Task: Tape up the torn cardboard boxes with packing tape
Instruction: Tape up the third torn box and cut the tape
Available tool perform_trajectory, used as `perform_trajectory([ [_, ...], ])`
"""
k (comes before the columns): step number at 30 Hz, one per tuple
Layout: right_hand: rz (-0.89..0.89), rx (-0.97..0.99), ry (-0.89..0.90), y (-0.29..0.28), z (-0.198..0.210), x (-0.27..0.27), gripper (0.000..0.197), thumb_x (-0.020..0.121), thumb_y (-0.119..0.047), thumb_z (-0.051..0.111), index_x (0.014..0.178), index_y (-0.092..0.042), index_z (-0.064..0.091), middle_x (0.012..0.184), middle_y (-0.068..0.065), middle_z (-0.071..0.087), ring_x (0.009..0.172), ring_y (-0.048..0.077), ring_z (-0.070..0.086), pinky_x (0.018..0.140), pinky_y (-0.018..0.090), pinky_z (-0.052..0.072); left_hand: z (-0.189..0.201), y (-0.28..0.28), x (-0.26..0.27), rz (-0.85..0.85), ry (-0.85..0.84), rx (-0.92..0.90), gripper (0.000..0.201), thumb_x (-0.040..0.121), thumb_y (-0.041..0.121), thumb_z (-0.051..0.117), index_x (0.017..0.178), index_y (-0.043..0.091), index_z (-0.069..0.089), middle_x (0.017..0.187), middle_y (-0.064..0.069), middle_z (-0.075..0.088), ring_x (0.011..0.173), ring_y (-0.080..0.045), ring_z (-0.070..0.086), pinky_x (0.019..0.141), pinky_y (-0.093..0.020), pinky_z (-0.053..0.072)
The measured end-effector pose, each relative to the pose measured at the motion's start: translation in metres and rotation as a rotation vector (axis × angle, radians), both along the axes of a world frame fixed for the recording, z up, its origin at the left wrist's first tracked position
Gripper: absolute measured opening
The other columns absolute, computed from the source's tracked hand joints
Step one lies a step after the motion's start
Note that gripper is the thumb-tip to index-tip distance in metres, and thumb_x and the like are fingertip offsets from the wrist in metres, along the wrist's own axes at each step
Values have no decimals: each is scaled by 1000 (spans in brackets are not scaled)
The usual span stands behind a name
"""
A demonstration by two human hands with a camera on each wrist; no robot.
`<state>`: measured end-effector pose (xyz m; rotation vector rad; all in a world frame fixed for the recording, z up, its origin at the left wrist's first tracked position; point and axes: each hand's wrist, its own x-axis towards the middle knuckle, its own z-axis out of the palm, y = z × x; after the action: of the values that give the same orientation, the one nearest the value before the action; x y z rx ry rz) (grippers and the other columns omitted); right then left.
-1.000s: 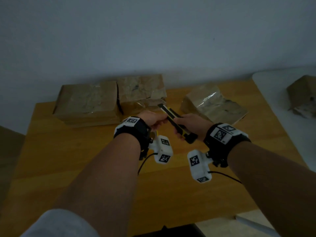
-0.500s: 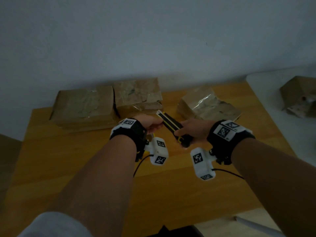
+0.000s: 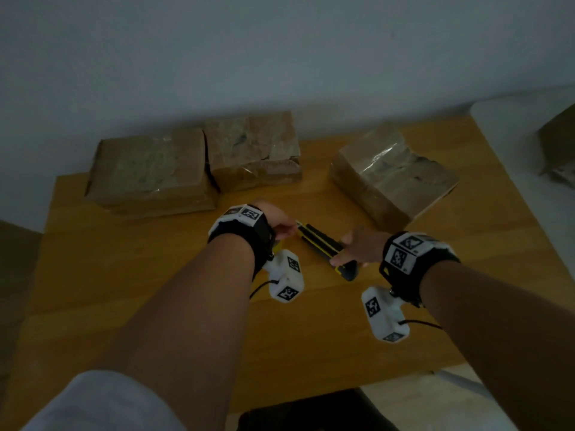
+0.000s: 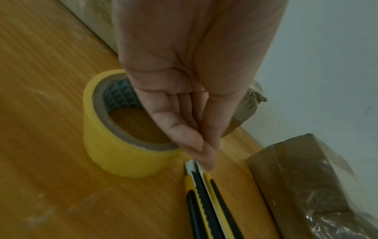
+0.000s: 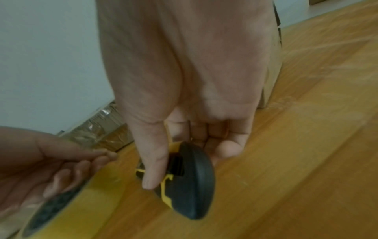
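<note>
A plain, dim room set up as a makeshift packing spot: a wooden counter point(image 3: 124, 275) stands against a bare pale wall point(image 3: 280, 57), with worn cardboard boxes point(image 3: 149, 169) along its far edge and a white table point(image 3: 513, 135) at far right.

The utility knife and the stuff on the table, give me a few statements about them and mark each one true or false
1. The right hand grips the utility knife at its black butt end. True.
2. The tape roll sits on top of a box. False: it lies flat on the wooden table.
3. The left hand has its fingertips at the knife's blade end. True.
4. The tape roll is red. False: it is yellow.
5. Only one box is on the wooden table. False: three are.
</note>
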<state>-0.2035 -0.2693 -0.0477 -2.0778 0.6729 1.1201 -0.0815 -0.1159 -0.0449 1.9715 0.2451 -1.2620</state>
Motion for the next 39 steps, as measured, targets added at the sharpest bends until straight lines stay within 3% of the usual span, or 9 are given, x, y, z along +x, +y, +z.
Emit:
perform_trajectory([
  [3,-28,-21,-37,-2,-6,-3,72,86,-38,70,143,-4,40,131,12,56,104,27,63,93,38,52,-1,-3,1,-21,-4,0,13,91,11,62,82,2,66,76,-7,65,66,-11,61,67,-21,51],
  [9,-184,-4,-112,-9,1,-2,38,90,-25,68,121,-6,60,114,12,65,101,24,65,85,32,55,4,-6,-1,-55,-17,33,8,91,8,62,91,1,64,81,-10,66,66,-13,62,56,-21,54],
  [11,-236,-3,-102,-13,8,0,16,95,-19,60,103,-8,66,97,10,68,85,18,65,72,25,55,10,-10,2,-72,-31,23,7,91,6,61,92,-1,64,83,-12,66,66,-15,63,65,-25,55],
  [15,-427,206,-170,-27,42,0,33,91,-4,34,63,-3,53,50,10,56,45,19,52,53,27,43,36,-32,10,-147,-212,11,10,88,5,63,90,-4,68,79,-15,68,72,-23,66,77,-36,59],
  [20,-427,-76,-451,-60,62,-10,29,96,-15,52,70,-3,60,61,11,64,55,22,60,56,30,52,59,-75,18,-326,-592,46,17,89,14,58,91,2,71,93,-13,72,91,-29,69,85,-42,57],
  [24,-423,-372,-546,-90,65,-22,39,96,-23,54,61,-16,40,57,-4,35,50,11,33,53,25,33,64,-106,19,-428,-770,82,30,95,10,50,122,11,64,128,-9,61,115,-28,58,96,-34,48],
  [27,-407,-439,-414,-101,63,-32,40,96,-27,53,61,-18,36,60,0,38,51,14,35,51,24,31,58,-121,19,-532,-739,119,46,95,6,46,140,12,45,143,-11,47,126,-30,49,101,-35,42],
  [33,-432,-372,-342,-105,59,-25,25,94,-35,56,86,-11,57,89,13,63,85,32,63,78,40,54,48,-134,23,-680,-745,198,31,94,13,46,122,4,58,122,-17,60,106,-33,59,82,-34,47],
  [39,-301,-497,-348,-114,58,-2,26,99,-15,44,117,-2,57,112,18,65,98,34,63,88,42,53,48,-131,32,-730,-807,274,18,90,12,58,100,2,69,105,-16,69,94,-31,65,75,-33,51],
])
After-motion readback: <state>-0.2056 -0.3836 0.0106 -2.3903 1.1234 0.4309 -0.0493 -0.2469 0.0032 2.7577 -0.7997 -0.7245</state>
